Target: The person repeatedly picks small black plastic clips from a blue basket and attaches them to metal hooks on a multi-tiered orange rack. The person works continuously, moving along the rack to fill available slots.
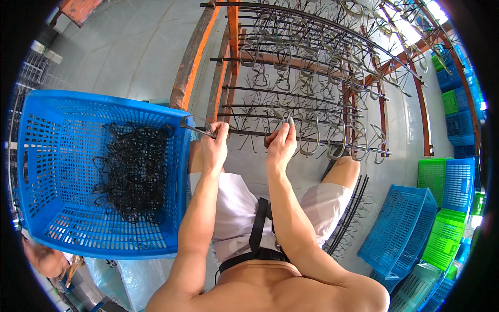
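Observation:
My left hand (214, 146) pinches a dark eyeglass frame (193, 127), which sticks out leftward over the rim of a blue basket (179, 156). Inside that basket lies a tangled heap of black eyeglass frames (136, 174). My right hand (282, 144) is raised at the front of a rack, thumb and fingers closed on what looks like another eyeglass frame by the nearest rods; the fingers partly hide it. To its right, grey-olive eyeglass frames (310, 139) hang from the spiky rods (296, 106).
The rack's orange posts (193, 57) rise ahead of me. Spiked rods (349, 216) lie on the floor by my right leg. Blue baskets (397, 229) and green baskets (443, 239) are stacked at right. Another person's bare arm (49, 260) shows at lower left, near clear plastic sheeting (138, 281).

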Tool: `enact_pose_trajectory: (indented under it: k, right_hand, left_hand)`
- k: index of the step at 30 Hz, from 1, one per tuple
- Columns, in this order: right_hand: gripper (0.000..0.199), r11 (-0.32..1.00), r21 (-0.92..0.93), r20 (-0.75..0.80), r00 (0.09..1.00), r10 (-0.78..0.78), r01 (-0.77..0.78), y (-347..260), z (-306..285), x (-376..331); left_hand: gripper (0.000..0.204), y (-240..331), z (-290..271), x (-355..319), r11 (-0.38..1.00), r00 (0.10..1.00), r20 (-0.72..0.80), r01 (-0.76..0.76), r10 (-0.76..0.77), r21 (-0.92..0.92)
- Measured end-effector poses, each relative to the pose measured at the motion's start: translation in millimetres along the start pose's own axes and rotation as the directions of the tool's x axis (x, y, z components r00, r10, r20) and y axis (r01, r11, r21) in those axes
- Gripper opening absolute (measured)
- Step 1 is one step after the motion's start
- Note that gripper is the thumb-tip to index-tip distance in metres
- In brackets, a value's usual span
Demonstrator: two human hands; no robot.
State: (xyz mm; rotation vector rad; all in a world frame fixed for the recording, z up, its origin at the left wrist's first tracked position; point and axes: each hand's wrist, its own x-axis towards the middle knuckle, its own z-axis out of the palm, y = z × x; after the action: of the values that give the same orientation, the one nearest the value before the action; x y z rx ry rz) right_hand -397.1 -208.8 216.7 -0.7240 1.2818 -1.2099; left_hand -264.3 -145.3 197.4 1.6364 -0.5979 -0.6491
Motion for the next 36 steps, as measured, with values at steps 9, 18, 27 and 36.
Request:
enact_pose_trajectory:
  k: [9,18,27,36]
  right_hand:
    - [0.040,0.894,-0.386,0.142,0.973,-0.184,0.226,14,4,-9]
    - [0.039,0.858,-0.465,0.137,0.975,-0.173,0.217,1,-7,-6]
    - [0.040,0.842,-0.500,0.101,0.980,-0.173,0.201,-3,0,-8]
    - [0.036,0.972,-0.230,0.305,0.952,0.030,0.043,-10,-20,2]
  left_hand:
    - [0.024,11,-5,-3,0.996,0.997,0.079,-0.027,0.020,0.080]
    - [0.024,9,-9,-3,0.996,0.996,0.087,-0.006,-0.002,0.093]
    - [0.025,-12,-11,7,1.000,0.996,0.084,-0.006,0.004,0.027]
    - [0.019,-8,-38,-23,0.961,0.985,0.112,0.151,-0.128,-0.232]
